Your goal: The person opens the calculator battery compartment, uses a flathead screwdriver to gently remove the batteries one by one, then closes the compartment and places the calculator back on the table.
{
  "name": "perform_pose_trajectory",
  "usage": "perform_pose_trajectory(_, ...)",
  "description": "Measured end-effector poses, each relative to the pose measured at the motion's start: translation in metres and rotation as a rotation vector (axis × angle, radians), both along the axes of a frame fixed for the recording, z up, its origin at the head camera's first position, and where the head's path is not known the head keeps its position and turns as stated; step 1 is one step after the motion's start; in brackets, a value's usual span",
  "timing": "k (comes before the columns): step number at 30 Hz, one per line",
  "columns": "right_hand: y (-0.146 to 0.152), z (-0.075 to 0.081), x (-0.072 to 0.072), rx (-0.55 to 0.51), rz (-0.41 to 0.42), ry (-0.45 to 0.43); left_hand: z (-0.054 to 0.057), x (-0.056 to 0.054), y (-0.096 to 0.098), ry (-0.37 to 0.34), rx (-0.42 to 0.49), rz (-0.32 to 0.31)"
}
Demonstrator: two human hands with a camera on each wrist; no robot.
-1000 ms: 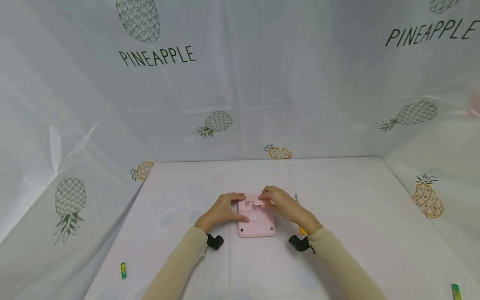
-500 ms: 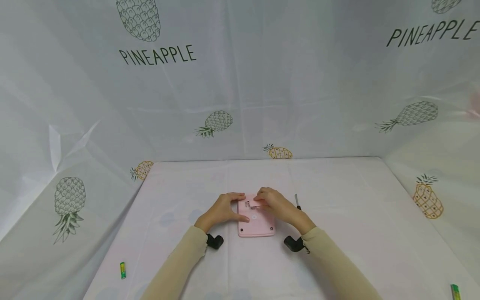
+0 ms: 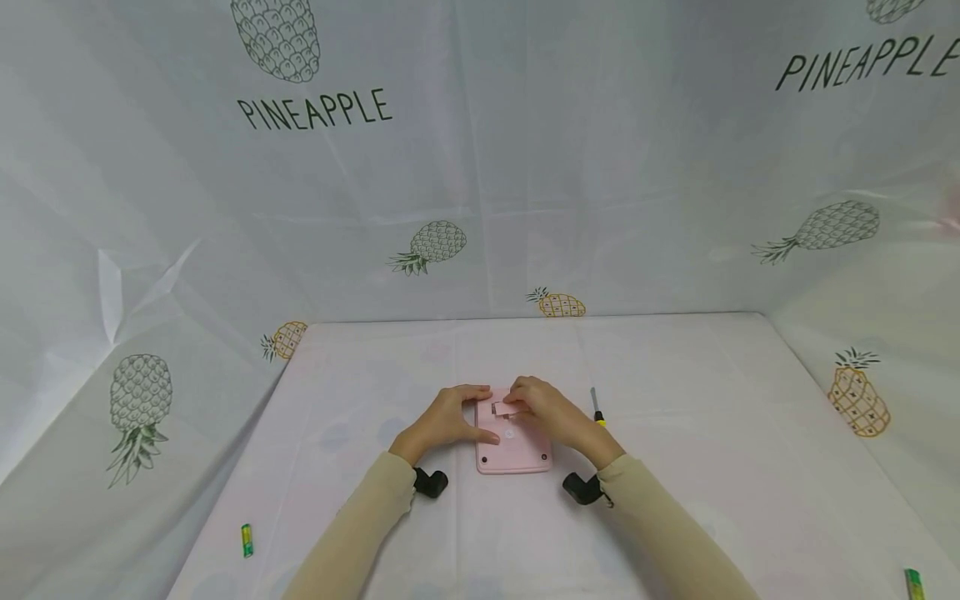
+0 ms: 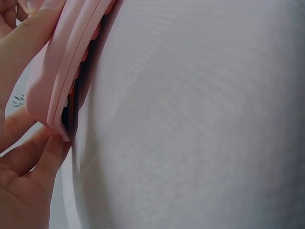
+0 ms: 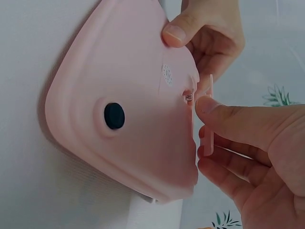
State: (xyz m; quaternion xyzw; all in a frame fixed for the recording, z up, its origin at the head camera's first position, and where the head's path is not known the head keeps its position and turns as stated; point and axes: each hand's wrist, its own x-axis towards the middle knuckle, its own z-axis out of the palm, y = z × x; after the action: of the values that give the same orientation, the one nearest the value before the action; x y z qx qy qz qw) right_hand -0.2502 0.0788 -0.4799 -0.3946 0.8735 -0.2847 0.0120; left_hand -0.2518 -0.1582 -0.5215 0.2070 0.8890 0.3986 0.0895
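A pink calculator (image 3: 517, 457) lies face down on the table, with its keys peeking out below in the left wrist view. My left hand (image 3: 447, 417) holds its left side, the thumb (image 5: 177, 32) on the back and the fingers at the edge. Between thumb and fingers, my right hand (image 3: 553, 410) pinches a small pink battery cover (image 5: 208, 143). That cover stands over the battery compartment at the calculator's far end, apart from the back in the right wrist view. A metal spring (image 5: 189, 98) shows in the compartment; the rest of its inside is hidden.
Right of the calculator lies a screwdriver (image 3: 597, 406), its yellow handle mostly behind my right wrist. One green battery (image 3: 247, 540) is at the table's front left, another (image 3: 914, 584) at the front right. A pineapple-print curtain (image 3: 637, 167) surrounds the table.
My right hand has shifted slightly left with the battery cover, over the compartment. More of the screwdriver's shaft shows. My left hand and the calculator have stayed in place.
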Motion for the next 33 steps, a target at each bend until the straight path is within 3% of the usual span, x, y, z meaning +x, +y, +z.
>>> perform_pose_trajectory(19,-0.007,-0.006,0.000,0.012,-0.062,-0.029,-0.001,0.001,-0.001,0.009,0.000,-0.008)
perform_pose_trajectory(33,-0.014,-0.008,0.001,0.041,-0.110,0.054,-0.002,0.000,-0.001,0.019,0.000,-0.015)
